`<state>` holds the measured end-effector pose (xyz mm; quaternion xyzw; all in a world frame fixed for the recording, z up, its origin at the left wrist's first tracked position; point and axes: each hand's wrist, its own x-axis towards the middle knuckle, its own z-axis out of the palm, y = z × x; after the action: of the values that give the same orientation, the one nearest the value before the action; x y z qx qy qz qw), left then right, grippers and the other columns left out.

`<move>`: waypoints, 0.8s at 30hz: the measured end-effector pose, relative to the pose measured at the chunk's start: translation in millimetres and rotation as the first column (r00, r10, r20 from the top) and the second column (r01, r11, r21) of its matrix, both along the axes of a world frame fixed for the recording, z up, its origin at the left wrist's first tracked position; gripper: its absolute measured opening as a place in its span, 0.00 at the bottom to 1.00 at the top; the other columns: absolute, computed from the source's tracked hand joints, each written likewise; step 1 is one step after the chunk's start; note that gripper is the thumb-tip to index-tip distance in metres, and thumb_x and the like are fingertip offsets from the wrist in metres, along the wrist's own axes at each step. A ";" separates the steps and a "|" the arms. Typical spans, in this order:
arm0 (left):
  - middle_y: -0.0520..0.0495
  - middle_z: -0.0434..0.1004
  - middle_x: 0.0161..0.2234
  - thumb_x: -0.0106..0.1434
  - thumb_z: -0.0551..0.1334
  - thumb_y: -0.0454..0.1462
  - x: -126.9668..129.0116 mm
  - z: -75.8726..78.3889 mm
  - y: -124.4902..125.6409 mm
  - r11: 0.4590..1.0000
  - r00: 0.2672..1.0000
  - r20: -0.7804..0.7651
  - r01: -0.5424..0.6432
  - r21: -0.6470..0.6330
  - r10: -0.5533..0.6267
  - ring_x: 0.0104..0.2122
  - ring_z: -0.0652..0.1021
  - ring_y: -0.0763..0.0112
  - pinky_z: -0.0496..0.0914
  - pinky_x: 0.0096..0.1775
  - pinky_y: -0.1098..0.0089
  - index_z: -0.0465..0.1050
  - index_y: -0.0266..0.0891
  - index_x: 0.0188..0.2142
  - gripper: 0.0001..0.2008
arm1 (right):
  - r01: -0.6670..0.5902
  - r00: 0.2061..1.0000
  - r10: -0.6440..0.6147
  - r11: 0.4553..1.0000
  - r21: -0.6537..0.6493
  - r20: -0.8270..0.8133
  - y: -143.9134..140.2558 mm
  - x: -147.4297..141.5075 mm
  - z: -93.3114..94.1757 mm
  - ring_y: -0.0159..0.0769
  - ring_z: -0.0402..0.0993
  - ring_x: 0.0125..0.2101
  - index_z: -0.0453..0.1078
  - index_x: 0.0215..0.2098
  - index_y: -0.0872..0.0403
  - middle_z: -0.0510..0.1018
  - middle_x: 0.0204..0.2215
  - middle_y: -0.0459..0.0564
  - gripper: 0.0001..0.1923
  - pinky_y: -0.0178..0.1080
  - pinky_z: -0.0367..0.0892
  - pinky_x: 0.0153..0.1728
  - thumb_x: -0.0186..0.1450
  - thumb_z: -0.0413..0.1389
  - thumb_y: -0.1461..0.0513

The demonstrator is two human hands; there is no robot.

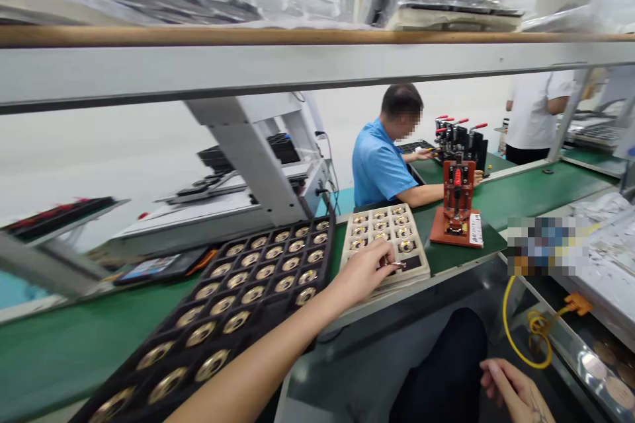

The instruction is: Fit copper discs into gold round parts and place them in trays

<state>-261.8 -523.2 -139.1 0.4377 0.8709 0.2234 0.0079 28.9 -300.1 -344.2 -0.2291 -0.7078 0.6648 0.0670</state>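
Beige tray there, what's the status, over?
Left hand over beige compartment tray, fingers pinching a small metal part. Right hand low by lap, holding nothing. Black tray of gold rings alongside, nothing blocking.

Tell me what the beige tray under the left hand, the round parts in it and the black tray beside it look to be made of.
Beige compartment tray: likely matte moulded plastic. Round ring-shaped parts: metal, shiny gold-silver glint. Black compartment tray: dull, possibly plastic or foam.

The right hand (513, 390) is cut off by the bottom edge; shelf stock is blurred.
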 end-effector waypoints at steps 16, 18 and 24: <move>0.42 0.82 0.35 0.81 0.50 0.32 111.6 42.0 167.2 0.446 0.492 -0.291 0.869 0.214 -0.820 0.34 0.82 0.63 0.79 0.38 0.64 0.76 0.39 0.42 0.16 | 0.215 0.956 -0.170 0.961 0.175 -0.240 47.6 19.0 203.0 0.33 0.68 0.30 0.79 0.51 0.52 0.74 0.32 0.43 0.18 0.38 0.66 0.31 0.65 0.71 0.55; 0.43 0.82 0.34 0.81 0.51 0.32 117.8 40.0 180.0 0.428 0.474 -0.277 0.879 0.211 -0.836 0.33 0.81 0.64 0.79 0.38 0.64 0.76 0.40 0.42 0.15 | 0.246 0.951 -0.205 0.955 0.167 -0.230 53.4 27.1 202.3 0.33 0.67 0.29 0.79 0.51 0.52 0.72 0.31 0.42 0.18 0.37 0.65 0.30 0.65 0.71 0.55; 0.43 0.83 0.35 0.80 0.51 0.31 144.0 28.1 226.0 0.258 0.321 -0.359 0.943 0.212 -0.877 0.34 0.83 0.62 0.81 0.38 0.63 0.75 0.41 0.45 0.14 | 0.391 0.899 -0.361 0.917 0.084 -0.249 65.5 55.2 206.9 0.31 0.63 0.28 0.76 0.44 0.52 0.72 0.30 0.40 0.15 0.34 0.60 0.28 0.60 0.69 0.62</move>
<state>-117.8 -297.2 -111.0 0.8677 0.3912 0.3056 -0.0240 84.1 -234.6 -137.3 -0.2787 -0.6801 0.6129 0.2901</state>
